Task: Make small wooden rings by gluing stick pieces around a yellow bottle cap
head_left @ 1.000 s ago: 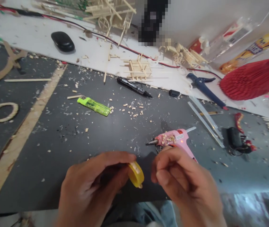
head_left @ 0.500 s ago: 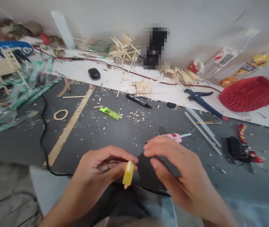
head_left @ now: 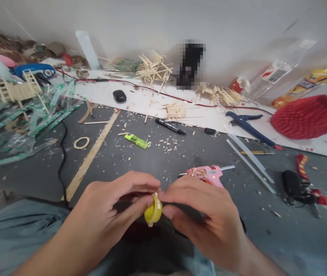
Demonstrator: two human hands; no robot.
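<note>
Near the table's front edge, a small yellow ring-shaped piece (head_left: 153, 211) with a pale strip on its rim is pinched between the thumb and fingers of my left hand (head_left: 110, 207). My right hand (head_left: 206, 207) reaches it from the other side, its index fingertip touching the ring's top edge and its thumb close to the right side. Just beyond my right hand lies a pink glue gun (head_left: 209, 173), partly covered by the hand, with a glue stick in its back end.
A green cutter (head_left: 136, 141), black marker (head_left: 170, 126), wooden ring (head_left: 81, 143) and wood scraps lie ahead. Stick models (head_left: 175, 110) stand farther back. Glue sticks (head_left: 251, 165), blue pliers (head_left: 249, 128) and keys (head_left: 292, 184) lie right; a black cable (head_left: 61, 165) runs left.
My right hand has moved left and closed in on the yellow piece, which has turned to show its ring opening. More of the glue gun shows. The view has shifted slightly.
</note>
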